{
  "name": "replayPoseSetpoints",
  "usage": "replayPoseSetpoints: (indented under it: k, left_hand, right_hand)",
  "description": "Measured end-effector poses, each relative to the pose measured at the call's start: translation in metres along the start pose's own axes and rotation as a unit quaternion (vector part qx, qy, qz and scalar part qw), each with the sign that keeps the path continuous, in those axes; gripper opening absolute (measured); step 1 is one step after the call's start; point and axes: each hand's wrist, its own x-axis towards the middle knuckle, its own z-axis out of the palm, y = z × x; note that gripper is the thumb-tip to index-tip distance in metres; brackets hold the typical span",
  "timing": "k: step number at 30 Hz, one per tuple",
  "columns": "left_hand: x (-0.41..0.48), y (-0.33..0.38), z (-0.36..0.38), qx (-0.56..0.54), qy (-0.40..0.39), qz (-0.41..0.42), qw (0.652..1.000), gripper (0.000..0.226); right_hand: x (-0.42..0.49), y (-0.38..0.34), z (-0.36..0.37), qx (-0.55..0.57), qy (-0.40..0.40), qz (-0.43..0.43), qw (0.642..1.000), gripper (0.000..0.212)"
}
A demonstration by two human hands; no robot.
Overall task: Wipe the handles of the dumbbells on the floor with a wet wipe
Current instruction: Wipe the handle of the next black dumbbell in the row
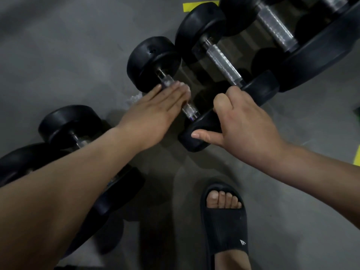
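A black dumbbell lies on the grey floor, its metal handle [190, 112] running between a far head [152, 61] and a near head [196, 141]. My left hand [155, 112] lies across the handle. A white wet wipe [184, 87] shows under its fingertips, and its thumb is hidden below. My right hand [245, 125] grips the near head, fingers curled over its top edge and thumb stretched along its side.
A second dumbbell [70, 123] lies at the left, partly under my left forearm. Larger dumbbells with knurled handles [224, 63] lie at the upper right. A crumpled clear wrapper [134, 98] sits on the floor. My foot in a black slide [226, 221] stands below.
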Motion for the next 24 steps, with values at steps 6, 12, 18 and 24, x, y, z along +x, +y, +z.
replayPoseSetpoints:
  k: [6, 12, 18, 24]
  left_hand:
    - [0.008, 0.005, 0.01, -0.115, 0.043, 0.028, 0.992, 0.062]
    - [0.031, -0.014, -0.001, -0.183, 0.163, -0.018, 0.969, 0.043]
    - [0.017, -0.006, 0.0, -0.237, 0.25, -0.162, 0.925, 0.032]
    - [-0.012, -0.011, -0.003, -0.282, 0.345, -0.277, 0.851, 0.026]
  right_hand:
    - [0.0, -0.001, -0.003, -0.01, -0.001, -0.013, 1.0, 0.066]
    - [0.028, 0.0, -0.011, 0.056, -0.014, 0.016, 0.998, 0.044]
    - [0.073, -0.008, -0.004, 0.112, -0.048, 0.028, 0.992, 0.024]
    - [0.101, -0.028, 0.004, 0.101, -0.132, 0.043, 0.985, 0.048]
